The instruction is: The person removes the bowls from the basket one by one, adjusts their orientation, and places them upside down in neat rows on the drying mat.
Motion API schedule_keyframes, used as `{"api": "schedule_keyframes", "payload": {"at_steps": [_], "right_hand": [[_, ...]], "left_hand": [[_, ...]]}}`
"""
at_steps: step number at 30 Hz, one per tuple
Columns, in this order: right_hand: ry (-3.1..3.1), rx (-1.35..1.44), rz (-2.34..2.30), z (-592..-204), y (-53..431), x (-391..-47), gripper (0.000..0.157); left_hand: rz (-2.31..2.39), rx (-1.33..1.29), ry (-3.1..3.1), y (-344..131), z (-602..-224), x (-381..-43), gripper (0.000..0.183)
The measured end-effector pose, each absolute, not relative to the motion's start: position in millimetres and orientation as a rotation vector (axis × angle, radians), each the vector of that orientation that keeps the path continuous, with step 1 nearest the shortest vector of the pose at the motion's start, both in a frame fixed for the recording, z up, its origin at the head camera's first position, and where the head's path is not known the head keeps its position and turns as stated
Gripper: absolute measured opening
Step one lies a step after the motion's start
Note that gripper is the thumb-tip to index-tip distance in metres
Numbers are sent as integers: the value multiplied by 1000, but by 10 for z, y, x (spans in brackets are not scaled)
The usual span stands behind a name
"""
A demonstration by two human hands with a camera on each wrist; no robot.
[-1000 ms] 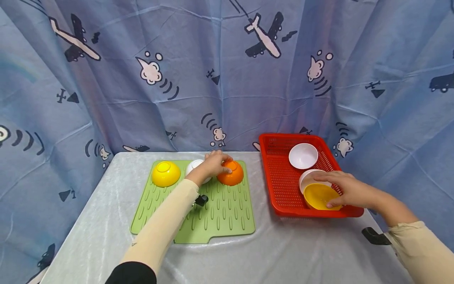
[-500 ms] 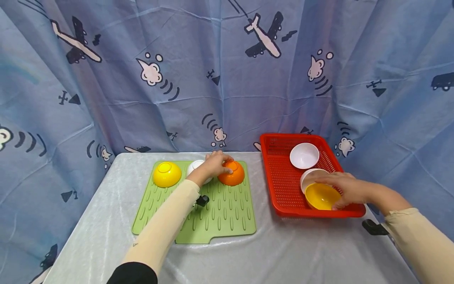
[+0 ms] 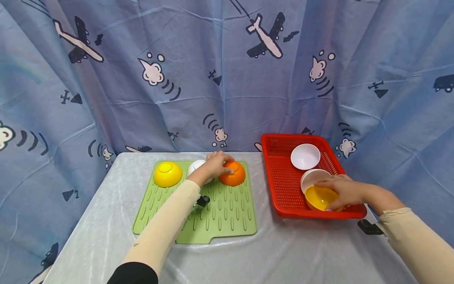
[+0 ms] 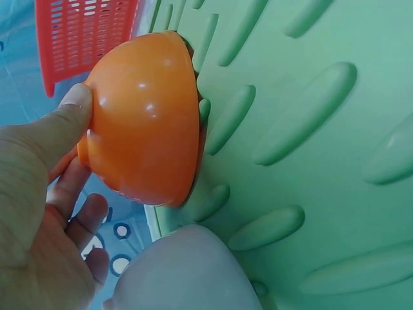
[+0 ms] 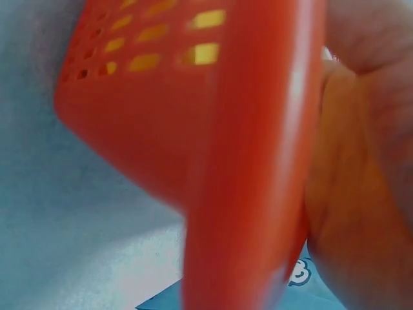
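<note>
On the green drying mat [image 3: 227,221], an upside-down orange bowl [image 3: 234,177] stands near the back right corner. My left hand [image 3: 214,165] pinches its base between thumb and forefinger; in the left wrist view the other fingers curl free. A white bowl [image 4: 187,274], also upside down, sits beside it, partly hidden by that hand in the head view. My right hand [image 3: 345,191] reaches into the red basket [image 3: 283,213] and grips a yellow bowl [image 3: 319,197] by its rim. That bowl lies mouth up, slightly tilted, against a white bowl [image 3: 312,176].
Another white bowl [image 3: 306,156] lies mouth up farther back in the basket. An upside-down yellow bowl [image 3: 168,174] occupies the mat's back left corner. Mat and basket stand on a table with a grey cloth [image 3: 269,252], before a blue patterned curtain [image 3: 198,79].
My right hand has closed in on the yellow bowl, which now tilts a little. The left hand stays on the orange bowl. The head view has shifted slightly.
</note>
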State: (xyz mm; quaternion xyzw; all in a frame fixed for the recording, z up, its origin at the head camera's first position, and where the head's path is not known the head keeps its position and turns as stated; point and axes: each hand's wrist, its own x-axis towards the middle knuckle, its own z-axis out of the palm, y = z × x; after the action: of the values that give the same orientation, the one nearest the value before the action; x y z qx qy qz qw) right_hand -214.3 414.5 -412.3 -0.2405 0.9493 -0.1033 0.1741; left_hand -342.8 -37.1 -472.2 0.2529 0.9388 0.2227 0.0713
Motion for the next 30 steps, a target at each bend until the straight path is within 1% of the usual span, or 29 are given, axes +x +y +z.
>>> {"api": "schedule_keyframes", "payload": {"at_steps": [6,13,20,30], "right_hand": [[2695,-663,-246,-4121,4119,-2159,86],[2807,-689,-211,-4227,4114,-2142,86],[2890,-589,-395,-4248,4103,-2077,86],[3027,-619,-533,-4204,3835,-1955,86]], "left_hand": [[671,771,2830,-369,-4727,-3440,48],[679,772,2831,-370,-4738,-3430,49],[680,776,2824,-373,-4732,-3426,49],[690,762,2828,-372,-4721,-3415,49]]}}
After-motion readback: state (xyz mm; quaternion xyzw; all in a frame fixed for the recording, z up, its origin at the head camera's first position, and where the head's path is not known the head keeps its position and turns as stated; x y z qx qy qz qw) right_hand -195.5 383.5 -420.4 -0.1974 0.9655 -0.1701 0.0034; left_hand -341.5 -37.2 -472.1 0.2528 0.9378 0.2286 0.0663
